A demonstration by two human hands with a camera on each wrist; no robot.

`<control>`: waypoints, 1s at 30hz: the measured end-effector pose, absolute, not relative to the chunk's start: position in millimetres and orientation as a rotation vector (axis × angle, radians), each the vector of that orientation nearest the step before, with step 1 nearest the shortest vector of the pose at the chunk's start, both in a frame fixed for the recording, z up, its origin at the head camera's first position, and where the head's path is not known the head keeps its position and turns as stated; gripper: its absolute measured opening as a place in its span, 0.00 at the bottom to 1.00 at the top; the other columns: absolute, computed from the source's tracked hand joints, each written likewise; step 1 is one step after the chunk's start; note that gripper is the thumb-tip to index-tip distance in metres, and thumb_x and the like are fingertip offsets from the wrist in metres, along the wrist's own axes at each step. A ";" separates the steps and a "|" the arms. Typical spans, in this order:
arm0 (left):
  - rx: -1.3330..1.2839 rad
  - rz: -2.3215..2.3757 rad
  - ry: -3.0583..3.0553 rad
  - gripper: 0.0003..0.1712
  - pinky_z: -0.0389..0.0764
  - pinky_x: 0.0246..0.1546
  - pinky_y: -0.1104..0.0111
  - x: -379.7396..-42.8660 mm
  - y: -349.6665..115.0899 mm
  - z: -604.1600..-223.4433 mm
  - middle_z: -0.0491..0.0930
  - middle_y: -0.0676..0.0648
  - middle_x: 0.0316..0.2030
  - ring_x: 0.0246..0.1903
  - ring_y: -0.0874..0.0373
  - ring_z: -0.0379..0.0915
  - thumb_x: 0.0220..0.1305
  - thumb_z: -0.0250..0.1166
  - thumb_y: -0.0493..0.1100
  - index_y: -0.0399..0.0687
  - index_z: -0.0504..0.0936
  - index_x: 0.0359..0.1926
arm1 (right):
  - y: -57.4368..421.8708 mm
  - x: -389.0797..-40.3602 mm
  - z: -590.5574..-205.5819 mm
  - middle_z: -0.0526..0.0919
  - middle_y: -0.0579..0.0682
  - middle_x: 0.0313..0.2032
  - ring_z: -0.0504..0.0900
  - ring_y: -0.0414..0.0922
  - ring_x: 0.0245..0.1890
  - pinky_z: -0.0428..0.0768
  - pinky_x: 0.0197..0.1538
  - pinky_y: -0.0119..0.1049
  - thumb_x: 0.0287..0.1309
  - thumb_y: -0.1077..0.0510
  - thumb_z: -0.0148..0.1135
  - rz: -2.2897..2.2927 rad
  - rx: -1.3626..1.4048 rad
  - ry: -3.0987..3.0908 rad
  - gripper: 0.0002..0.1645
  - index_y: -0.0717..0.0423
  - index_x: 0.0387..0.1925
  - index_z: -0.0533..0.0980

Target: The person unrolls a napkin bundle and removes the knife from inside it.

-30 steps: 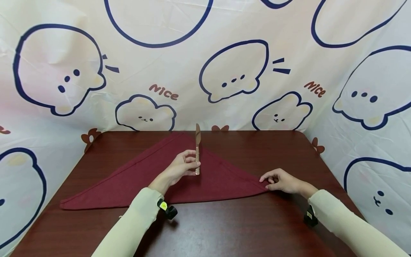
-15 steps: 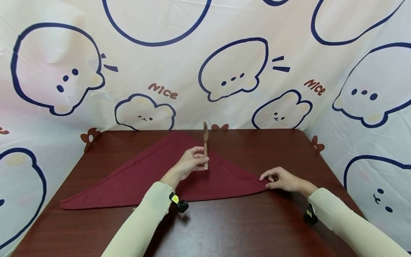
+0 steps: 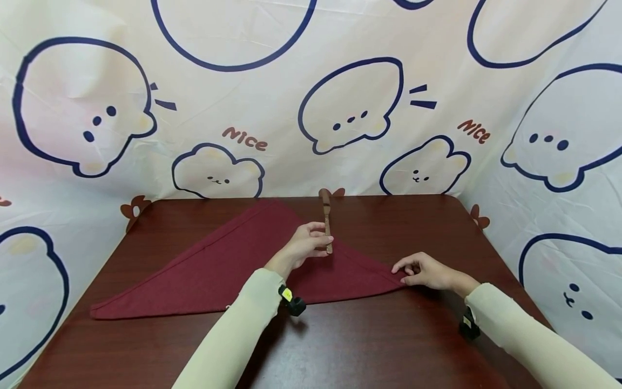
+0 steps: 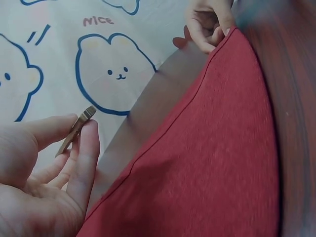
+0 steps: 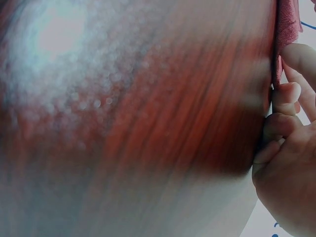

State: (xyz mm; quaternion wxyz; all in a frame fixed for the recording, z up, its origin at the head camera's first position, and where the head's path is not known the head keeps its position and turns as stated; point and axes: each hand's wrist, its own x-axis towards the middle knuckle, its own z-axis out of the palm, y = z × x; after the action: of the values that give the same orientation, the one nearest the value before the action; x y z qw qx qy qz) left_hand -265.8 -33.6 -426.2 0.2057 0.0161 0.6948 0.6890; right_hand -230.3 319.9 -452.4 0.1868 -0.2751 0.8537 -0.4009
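Observation:
My left hand (image 3: 303,243) pinches a copper-coloured table knife (image 3: 326,209) by its handle between thumb and fingers. The knife is upright with its blade up, above the right part of a dark red cloth napkin (image 3: 228,265). In the left wrist view the knife (image 4: 76,131) shows at a slant between the fingertips. That napkin lies on the table as a large triangle, its long side toward me. At its right corner my right hand (image 3: 430,272) holds the tip between thumb and fingers. The right wrist view shows only a bit of the napkin (image 5: 287,24) beside the thumb.
Everything lies on a dark brown wooden table (image 3: 359,346) with a glossy top. A white curtain (image 3: 282,108) with cartoon drawings stands behind the table and along both sides. Each wrist wears a small black camera (image 3: 293,303).
My left hand has moved right with the knife, and the blade has tipped away and turned its flat side more to view. The right hand has stayed at the napkin's corner.

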 end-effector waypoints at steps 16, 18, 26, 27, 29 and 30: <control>0.031 1.941 1.875 0.32 0.88 0.42 0.65 -274.4 6.1 -427.9 0.80 0.36 0.55 0.44 0.56 0.81 0.69 0.65 0.36 0.39 0.66 0.70 | 320.2 -231.5 -453.3 0.69 0.41 0.24 0.69 0.32 0.26 0.72 0.31 0.27 0.60 0.65 0.68 -1.110 -0.792 2.409 0.12 0.59 0.47 0.83; 0.020 1.941 1.869 0.32 0.88 0.42 0.65 -274.3 7.6 -427.7 0.80 0.37 0.55 0.43 0.56 0.81 0.69 0.65 0.36 0.40 0.66 0.70 | 319.8 -231.3 -453.2 0.69 0.41 0.25 0.69 0.32 0.26 0.72 0.32 0.27 0.61 0.64 0.68 -1.107 -0.788 2.410 0.12 0.59 0.47 0.83; 0.004 1.965 1.831 0.31 0.88 0.42 0.65 -277.2 17.8 -428.8 0.80 0.38 0.52 0.41 0.57 0.81 0.69 0.64 0.35 0.37 0.66 0.69 | 319.8 -229.6 -449.4 0.70 0.45 0.24 0.68 0.34 0.26 0.71 0.30 0.28 0.60 0.65 0.68 -1.137 -0.808 2.406 0.12 0.62 0.46 0.83; 0.006 1.968 1.828 0.30 0.88 0.42 0.65 -277.8 19.7 -430.0 0.80 0.39 0.51 0.41 0.57 0.81 0.69 0.64 0.35 0.37 0.67 0.69 | 319.4 -229.4 -449.0 0.70 0.45 0.24 0.68 0.34 0.26 0.71 0.30 0.27 0.60 0.65 0.68 -1.136 -0.806 2.404 0.13 0.62 0.46 0.83; 0.003 1.973 1.823 0.31 0.87 0.42 0.66 -278.1 23.6 -431.9 0.80 0.39 0.50 0.40 0.57 0.81 0.69 0.64 0.34 0.36 0.67 0.69 | 318.8 -229.7 -449.2 0.70 0.45 0.25 0.68 0.34 0.26 0.71 0.30 0.27 0.60 0.65 0.68 -1.132 -0.801 2.402 0.13 0.62 0.47 0.82; 0.004 1.974 1.821 0.31 0.87 0.42 0.66 -278.2 25.4 -432.7 0.80 0.39 0.50 0.39 0.57 0.81 0.68 0.64 0.34 0.36 0.66 0.69 | 318.7 -229.9 -449.6 0.70 0.45 0.25 0.68 0.34 0.26 0.71 0.30 0.27 0.60 0.65 0.68 -1.132 -0.797 2.400 0.13 0.62 0.47 0.82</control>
State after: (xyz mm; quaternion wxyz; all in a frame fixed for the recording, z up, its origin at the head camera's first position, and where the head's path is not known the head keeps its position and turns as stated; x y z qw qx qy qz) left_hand -278.2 25.4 -432.7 0.2260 0.0015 0.6606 0.7159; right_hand -229.9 318.7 -449.6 0.1845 -0.2826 0.8514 -0.4015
